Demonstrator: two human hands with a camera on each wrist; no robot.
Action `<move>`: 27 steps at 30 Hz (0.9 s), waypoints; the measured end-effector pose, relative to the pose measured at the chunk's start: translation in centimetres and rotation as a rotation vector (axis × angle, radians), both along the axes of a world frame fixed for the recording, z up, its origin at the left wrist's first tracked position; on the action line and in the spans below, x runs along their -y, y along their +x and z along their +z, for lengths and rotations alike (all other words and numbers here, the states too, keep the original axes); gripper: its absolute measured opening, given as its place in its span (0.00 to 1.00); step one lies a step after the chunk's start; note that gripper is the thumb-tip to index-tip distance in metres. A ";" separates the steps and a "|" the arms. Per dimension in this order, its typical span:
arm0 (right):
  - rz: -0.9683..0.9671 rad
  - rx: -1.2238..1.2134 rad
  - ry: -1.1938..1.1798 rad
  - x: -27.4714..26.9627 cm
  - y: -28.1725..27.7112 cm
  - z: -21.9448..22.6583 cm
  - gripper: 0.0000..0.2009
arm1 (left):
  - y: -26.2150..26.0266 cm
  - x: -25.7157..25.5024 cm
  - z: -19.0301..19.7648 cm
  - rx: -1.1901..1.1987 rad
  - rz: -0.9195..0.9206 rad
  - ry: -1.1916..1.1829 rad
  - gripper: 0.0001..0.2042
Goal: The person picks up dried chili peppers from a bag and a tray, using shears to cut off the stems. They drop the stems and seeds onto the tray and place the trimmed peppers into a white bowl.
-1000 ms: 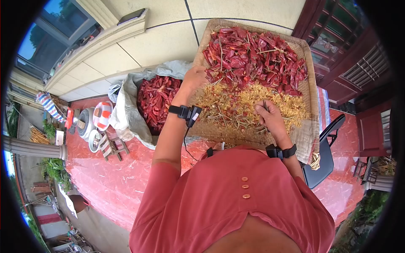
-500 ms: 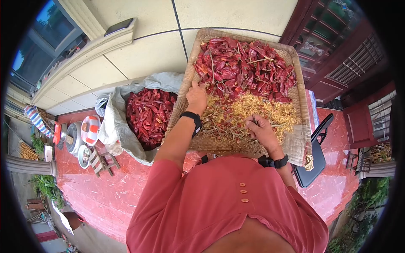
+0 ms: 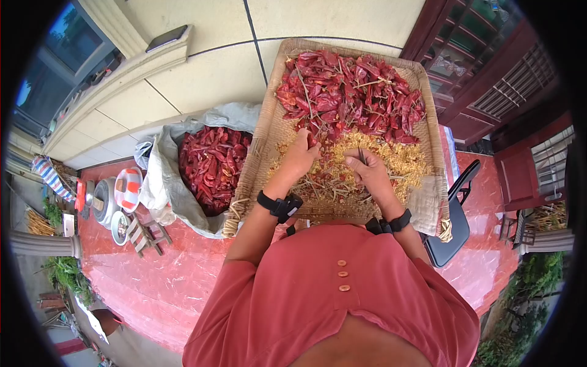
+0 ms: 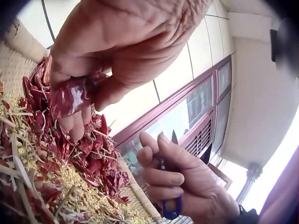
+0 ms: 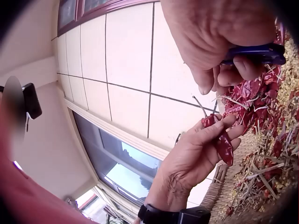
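Note:
My left hand (image 3: 298,159) grips a dried red chilli (image 4: 70,98) between thumb and fingers. Its stem (image 5: 200,106) points up toward the other hand in the right wrist view. My right hand (image 3: 371,172) holds small scissors with a blue handle (image 4: 173,208), their dark pointed tip sticking out past the thumb. Both hands are close together over a woven tray (image 3: 433,110). Beneath them lie yellow seeds (image 3: 400,160) and cut stems (image 3: 333,191). A heap of dried red chillies (image 3: 351,92) covers the tray's far half.
Left of the tray, a large pale sack (image 3: 168,177) stands open, filled with red chillies (image 3: 211,165). Beyond it are a small wooden stool (image 3: 147,237), a bowl (image 3: 120,228) and an orange-and-white container (image 3: 128,188). A black chair (image 3: 451,235) stands at the right.
My left hand has come from the tray's left side toward the middle and now holds a chilli. The right hand stays over the seeds with the scissors, closer to the left.

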State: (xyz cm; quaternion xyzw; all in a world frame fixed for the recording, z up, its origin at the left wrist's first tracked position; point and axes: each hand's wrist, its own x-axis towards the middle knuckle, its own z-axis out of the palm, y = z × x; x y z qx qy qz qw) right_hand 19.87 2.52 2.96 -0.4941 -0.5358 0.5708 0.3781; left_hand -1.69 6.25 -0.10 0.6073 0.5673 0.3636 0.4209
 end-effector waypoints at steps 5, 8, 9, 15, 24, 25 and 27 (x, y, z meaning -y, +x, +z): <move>-0.025 -0.197 0.032 -1.1 -2.4 1.0 0.12 | 2.2 3.3 2.5 0.069 -0.154 0.026 0.11; 0.042 -0.252 0.048 -1.1 -3.0 -0.2 0.07 | 2.9 3.9 0.8 -0.073 -0.134 0.193 0.12; 0.025 -0.252 0.073 -1.0 -3.1 -0.4 0.06 | 2.9 4.1 0.9 -0.139 -0.113 0.273 0.13; -0.059 0.028 0.646 -1.4 -3.4 -2.2 0.03 | 4.0 4.9 1.1 -0.232 -0.025 0.298 0.10; -0.084 -0.002 0.396 -0.4 -2.6 -1.1 0.04 | 3.9 4.6 0.4 -0.071 -0.164 0.185 0.09; -0.065 -0.128 0.244 -0.2 -2.4 -0.1 0.04 | 3.8 4.9 0.8 -0.027 -0.178 0.193 0.09; -0.048 -0.290 0.042 -0.1 -2.2 0.3 0.05 | 3.5 5.1 1.9 -0.027 -0.212 0.205 0.09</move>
